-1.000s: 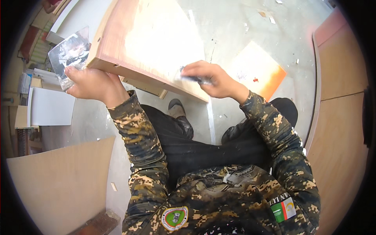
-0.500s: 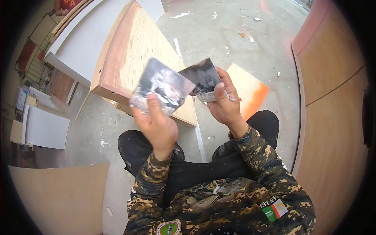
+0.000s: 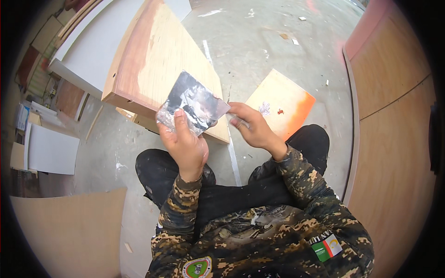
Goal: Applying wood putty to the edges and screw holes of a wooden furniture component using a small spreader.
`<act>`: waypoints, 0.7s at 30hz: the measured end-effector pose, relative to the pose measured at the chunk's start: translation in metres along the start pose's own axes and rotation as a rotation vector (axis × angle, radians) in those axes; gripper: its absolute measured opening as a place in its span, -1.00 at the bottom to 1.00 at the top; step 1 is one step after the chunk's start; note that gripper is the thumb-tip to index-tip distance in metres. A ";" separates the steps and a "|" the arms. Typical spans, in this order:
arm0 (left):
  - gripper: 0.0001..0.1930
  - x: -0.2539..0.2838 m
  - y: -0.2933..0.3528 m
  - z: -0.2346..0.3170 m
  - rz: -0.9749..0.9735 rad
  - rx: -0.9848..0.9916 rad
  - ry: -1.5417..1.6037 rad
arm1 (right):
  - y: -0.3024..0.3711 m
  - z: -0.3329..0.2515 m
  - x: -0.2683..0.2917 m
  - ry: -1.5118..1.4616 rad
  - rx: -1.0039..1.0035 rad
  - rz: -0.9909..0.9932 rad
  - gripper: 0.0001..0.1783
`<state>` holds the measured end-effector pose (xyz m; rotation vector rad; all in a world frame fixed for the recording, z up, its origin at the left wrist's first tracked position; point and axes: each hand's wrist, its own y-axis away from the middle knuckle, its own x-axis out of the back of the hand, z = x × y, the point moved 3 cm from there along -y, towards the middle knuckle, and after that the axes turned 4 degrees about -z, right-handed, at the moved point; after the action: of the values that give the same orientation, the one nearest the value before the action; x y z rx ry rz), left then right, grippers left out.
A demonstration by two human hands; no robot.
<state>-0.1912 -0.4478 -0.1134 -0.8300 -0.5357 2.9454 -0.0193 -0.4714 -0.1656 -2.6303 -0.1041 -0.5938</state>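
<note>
Near the centre of the frame, the left hand [image 3: 183, 146] grasps a square, putty-smeared plate [image 3: 197, 99] with its thumb laid over the near face, while the right hand [image 3: 255, 129], fingers bent, is at the plate's right-hand corner, though I cannot tell whether it grips anything there. Behind the plate, a thick wooden piece [image 3: 174, 58] stretches into the upper left, and an orange-edged board [image 3: 285, 99] lies on the grey floor [image 3: 250, 55] right of centre. Farther out, a white panel [image 3: 95, 55] occupies the upper left, a plywood panel [image 3: 72, 227] the lower left, and a tall wooden panel [image 3: 394, 157] the right side.
</note>
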 end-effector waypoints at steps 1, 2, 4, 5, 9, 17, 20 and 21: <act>-0.74 -0.001 0.001 -0.002 0.002 -0.002 0.003 | -0.001 -0.002 0.003 -0.009 0.085 0.023 -0.61; -0.72 0.000 0.001 -0.003 0.011 -0.007 -0.017 | -0.004 0.000 0.008 -0.529 0.019 0.201 -0.61; -0.70 0.002 0.005 -0.012 0.068 0.090 -0.003 | -0.006 -0.001 0.012 -1.172 0.007 0.411 -0.59; -0.70 0.001 0.006 -0.015 0.052 0.056 0.002 | -0.009 -0.005 0.012 -1.167 0.013 0.415 -0.59; -0.69 0.004 0.012 -0.035 0.113 0.179 0.056 | -0.008 -0.022 0.004 -1.331 0.120 0.428 -0.60; -0.75 0.013 0.009 -0.031 0.091 0.023 -0.136 | 0.014 -0.007 -0.010 -0.661 -0.015 0.177 -0.62; -0.73 0.010 0.009 -0.019 0.064 -0.025 -0.190 | 0.021 -0.005 -0.004 -0.137 -0.035 0.010 -0.58; -0.72 0.009 0.009 -0.014 0.052 -0.030 -0.209 | 0.024 -0.003 -0.004 0.134 -0.136 -0.167 -0.54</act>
<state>-0.1915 -0.4505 -0.1323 -0.5486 -0.5777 3.0990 -0.0199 -0.4941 -0.1741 -2.7209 -0.2528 -0.8601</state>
